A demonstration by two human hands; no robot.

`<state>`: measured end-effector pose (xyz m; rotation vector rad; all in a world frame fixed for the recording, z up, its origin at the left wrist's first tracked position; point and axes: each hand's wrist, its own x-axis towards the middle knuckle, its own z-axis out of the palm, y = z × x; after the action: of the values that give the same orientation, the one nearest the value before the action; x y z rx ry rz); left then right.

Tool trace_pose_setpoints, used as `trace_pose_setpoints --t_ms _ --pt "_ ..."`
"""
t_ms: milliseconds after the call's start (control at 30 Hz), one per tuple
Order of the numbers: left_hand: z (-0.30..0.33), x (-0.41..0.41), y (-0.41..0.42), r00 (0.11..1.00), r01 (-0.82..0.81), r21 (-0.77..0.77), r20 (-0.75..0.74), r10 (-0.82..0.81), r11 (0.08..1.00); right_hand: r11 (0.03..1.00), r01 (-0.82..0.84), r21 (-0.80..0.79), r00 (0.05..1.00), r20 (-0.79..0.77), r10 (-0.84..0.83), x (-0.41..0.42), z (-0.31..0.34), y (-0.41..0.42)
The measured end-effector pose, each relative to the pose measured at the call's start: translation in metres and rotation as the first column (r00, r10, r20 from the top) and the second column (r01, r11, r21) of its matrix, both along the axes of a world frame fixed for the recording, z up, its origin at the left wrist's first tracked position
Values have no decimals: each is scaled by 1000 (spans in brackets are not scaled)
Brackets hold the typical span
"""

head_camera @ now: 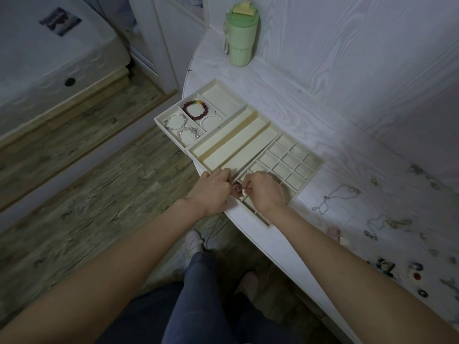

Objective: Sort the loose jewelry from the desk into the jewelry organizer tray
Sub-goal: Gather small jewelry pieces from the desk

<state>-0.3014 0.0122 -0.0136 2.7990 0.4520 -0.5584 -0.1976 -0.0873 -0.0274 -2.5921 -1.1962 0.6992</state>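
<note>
Cream organizer trays lie in a row on the white desk: a grid tray [311, 167], a long-slot tray [223, 145], and a tray [159, 121] with a dark red bead bracelet [195, 110], a pearl strand [210, 118] and silver bracelets [182, 129]. My left hand [211, 191] and right hand [264, 191] meet over the near corner of the grid tray, fingers curled and pinching a small piece of jewelry [242, 192] between them; what it is I cannot tell. Loose necklaces [334, 197] and small pieces [387, 266] lie on the desk at the right.
A green tumbler [239, 37] stands at the desk's far end by the wall. The desk's curved edge [248, 229] runs just under my hands, with wooden floor and my legs below. A bed stands at the far left.
</note>
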Motion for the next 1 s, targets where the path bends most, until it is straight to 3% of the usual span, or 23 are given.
trace_pose_setpoints --t_ms 333,567,667,1000 --pt "1 -4 4 998 -66 -80 4 66 995 998 20 54 999 -32 -18 2 0 -5" --pt "2 2 1 997 -70 34 -21 71 997 998 -56 9 991 119 54 -4 1 -4" --pt "8 6 1 999 -47 36 -13 47 998 998 -53 15 993 104 51 -4 2 -3" --pt "24 45 -17 989 -102 -31 101 104 994 924 324 203 941 -167 -294 37 3 -69"
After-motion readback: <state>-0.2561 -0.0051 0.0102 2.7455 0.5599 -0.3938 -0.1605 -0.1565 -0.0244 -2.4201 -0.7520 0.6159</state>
